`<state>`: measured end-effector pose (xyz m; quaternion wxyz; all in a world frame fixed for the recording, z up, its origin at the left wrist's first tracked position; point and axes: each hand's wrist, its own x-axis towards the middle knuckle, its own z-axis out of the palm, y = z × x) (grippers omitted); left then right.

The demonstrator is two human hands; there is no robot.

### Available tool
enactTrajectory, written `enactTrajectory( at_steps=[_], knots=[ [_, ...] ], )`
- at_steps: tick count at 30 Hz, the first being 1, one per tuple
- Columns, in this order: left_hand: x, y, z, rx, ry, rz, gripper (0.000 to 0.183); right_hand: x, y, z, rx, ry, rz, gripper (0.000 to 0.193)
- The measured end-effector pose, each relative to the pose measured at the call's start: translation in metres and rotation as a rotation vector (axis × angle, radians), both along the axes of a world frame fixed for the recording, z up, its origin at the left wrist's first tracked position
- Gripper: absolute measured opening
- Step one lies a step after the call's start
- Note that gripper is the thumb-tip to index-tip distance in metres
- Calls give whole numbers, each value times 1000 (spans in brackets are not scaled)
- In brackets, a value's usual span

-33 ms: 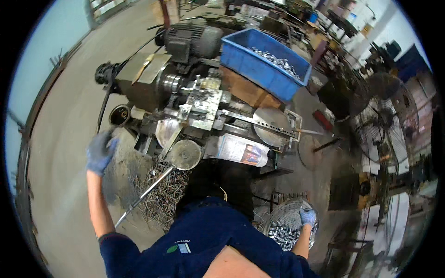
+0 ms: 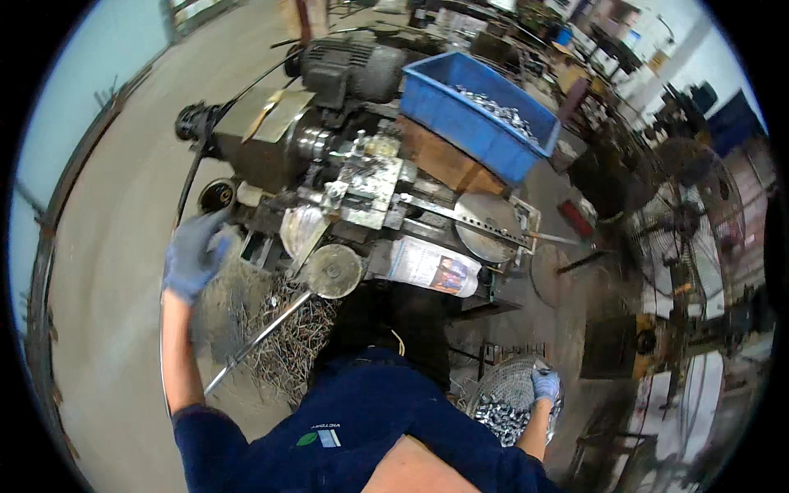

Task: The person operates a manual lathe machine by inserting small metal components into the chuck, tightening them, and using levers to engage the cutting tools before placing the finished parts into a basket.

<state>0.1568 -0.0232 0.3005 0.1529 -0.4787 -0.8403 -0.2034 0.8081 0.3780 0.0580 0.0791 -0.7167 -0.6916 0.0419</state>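
Round mesh basket (image 2: 503, 380), grey and open-topped, at the near right. Small, shiny silver metal pieces (image 2: 503, 417) lie in a loose heap across its near part; bare mesh shows at the far side. The gloved right hand (image 2: 546, 384) is over the basket's right side, its fingertips toward the far rim; whether they grip a piece cannot be told. At the left, the gloved left hand (image 2: 196, 256), fingers extended and parted, is nearest a round, dark, open-mouthed fitting (image 2: 218, 195) at the left end of the grimy metal machine (image 2: 362, 189).
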Motion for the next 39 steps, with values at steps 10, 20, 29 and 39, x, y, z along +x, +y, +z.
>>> enactTrajectory(
  at_steps=[10, 20, 29, 39],
  knots=[
    [186, 159, 90, 533, -346, -1454, 34, -26, 56, -39, 4, 369, 141, 36],
    [226, 164, 85, 716, -597, -1661, 28, -56, 33, 0, -119, 449, 83, 29],
    [214, 155, 82, 794, -650, -1664, 23, -9, 60, -49, 70, 623, 72, 22],
    [140, 161, 41, 325, -389, -1115, 21, -208, -41, 142, 108, 759, 650, 13]
  ],
)
